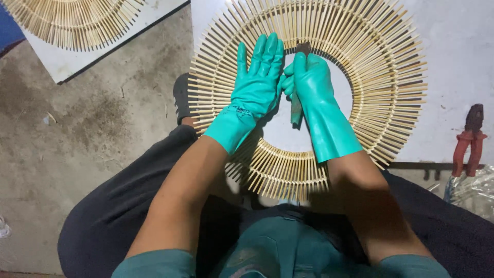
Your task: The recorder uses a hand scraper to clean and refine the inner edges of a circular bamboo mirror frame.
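Observation:
A round ring of thin bamboo sticks (381,77), fanned out like a sunburst, lies on a white board (453,46) in front of me. My left hand (254,85), in a teal rubber gloves, rests flat with fingers spread on the ring's upper left part. My right hand (311,82), also teal-gloved, is closed around a dark brush-like tool (297,105), its head touching the ring's inner upper edge. The tool's handle points down toward me, over the open middle of the ring.
A second stick ring (72,20) lies on another white board at the top left. Red-handled pliers (468,139) lie at the right edge beside crumpled clear plastic (476,190). A dark sandal (182,95) sits on the concrete floor (77,134) left of the ring.

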